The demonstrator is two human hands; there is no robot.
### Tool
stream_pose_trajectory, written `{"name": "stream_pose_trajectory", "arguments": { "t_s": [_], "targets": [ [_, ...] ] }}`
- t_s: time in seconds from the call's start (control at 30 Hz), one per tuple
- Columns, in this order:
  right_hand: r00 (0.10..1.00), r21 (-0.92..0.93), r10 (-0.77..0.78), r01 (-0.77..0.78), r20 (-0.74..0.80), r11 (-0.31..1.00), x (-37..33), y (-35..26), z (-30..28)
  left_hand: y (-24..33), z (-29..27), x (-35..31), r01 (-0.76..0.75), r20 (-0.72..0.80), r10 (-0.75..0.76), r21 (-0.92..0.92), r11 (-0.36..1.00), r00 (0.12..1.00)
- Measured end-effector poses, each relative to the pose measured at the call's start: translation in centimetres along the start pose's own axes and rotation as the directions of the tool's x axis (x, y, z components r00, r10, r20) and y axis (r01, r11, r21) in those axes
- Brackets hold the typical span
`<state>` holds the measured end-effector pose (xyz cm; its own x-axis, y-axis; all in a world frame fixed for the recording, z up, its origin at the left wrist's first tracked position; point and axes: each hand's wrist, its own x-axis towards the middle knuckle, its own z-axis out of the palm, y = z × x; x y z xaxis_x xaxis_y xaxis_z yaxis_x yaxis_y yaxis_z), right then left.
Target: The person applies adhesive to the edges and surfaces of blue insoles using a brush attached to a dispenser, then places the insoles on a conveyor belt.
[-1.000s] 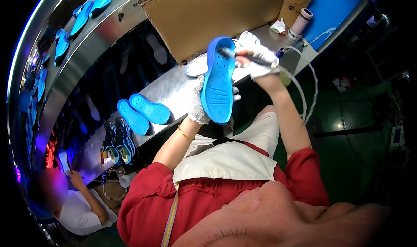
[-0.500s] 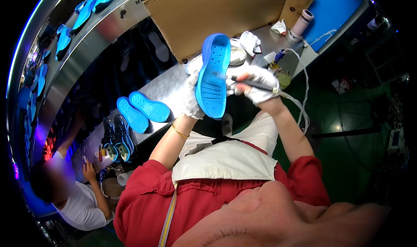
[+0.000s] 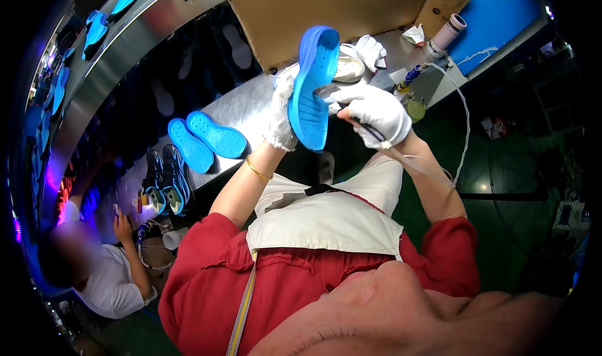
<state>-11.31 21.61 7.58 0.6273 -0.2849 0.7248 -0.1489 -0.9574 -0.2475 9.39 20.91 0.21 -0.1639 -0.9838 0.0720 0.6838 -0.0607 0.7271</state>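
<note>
My left hand (image 3: 280, 116), in a white knitted glove, is closed around the left side of a blue shoe sole (image 3: 309, 105). The sole is raised above the bench edge, its ridged, hole-dotted inner face turned to the right. My right hand (image 3: 382, 115), gloved with bare fingertips, grips a slim brush with a pale tube (image 3: 463, 130) trailing from it. The dark brush tip (image 3: 326, 93) is at the middle of the sole; whether it touches is hard to tell. On the metal bench to the left lie two more blue soles, one (image 3: 190, 146) beside the other (image 3: 217, 135).
Black-and-blue shoes (image 3: 174, 179) stand on the bench (image 3: 251, 102) at left, near a seated co-worker (image 3: 116, 274). Behind the held sole are a pale shoe (image 3: 348, 69), white gloves (image 3: 371, 52) and a cardboard box (image 3: 332, 17). A pink bottle (image 3: 448, 35) stands back right. Blue soles (image 3: 95, 33) line a conveyor.
The sole has been tilted so its inner face turns more to the right. My right hand has rolled over, with the brush tip showing higher on the sole. The whole view has shifted slightly.
</note>
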Motion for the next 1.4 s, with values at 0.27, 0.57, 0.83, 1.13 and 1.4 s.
{"name": "stream_pose_trajectory", "arguments": {
  "t_s": [0.27,0.57,0.83,1.13,1.4],
  "targets": [
    [0.973,0.067,0.225,-0.228,0.054,0.971,-0.8,-2.6,-2.1,5.9,1.7,1.7,-0.056,0.028,0.064,-0.227,0.972,0.998],
    [0.807,0.563,0.529,-0.318,-0.262,0.763,-1.5,0.4,-0.7,23.5,7.7,14.5,-0.287,0.322,0.303,-0.096,0.953,0.897],
    [0.729,0.692,0.672,-0.421,-0.126,0.587,-3.9,2.1,-0.4,26.8,3.5,16.5,-0.415,0.339,0.398,0.902,0.121,0.853],
    [0.658,0.825,0.753,-0.42,-0.011,0.378,-4.1,2.3,2.0,38.2,-7.7,12.0,0.182,0.269,0.452,0.656,-0.733,0.851],
    [0.638,0.744,0.766,-0.548,0.076,0.382,-4.1,1.5,3.4,38.5,-6.4,8.9,0.534,0.143,0.674,0.501,-0.681,0.725]
  ]
}}
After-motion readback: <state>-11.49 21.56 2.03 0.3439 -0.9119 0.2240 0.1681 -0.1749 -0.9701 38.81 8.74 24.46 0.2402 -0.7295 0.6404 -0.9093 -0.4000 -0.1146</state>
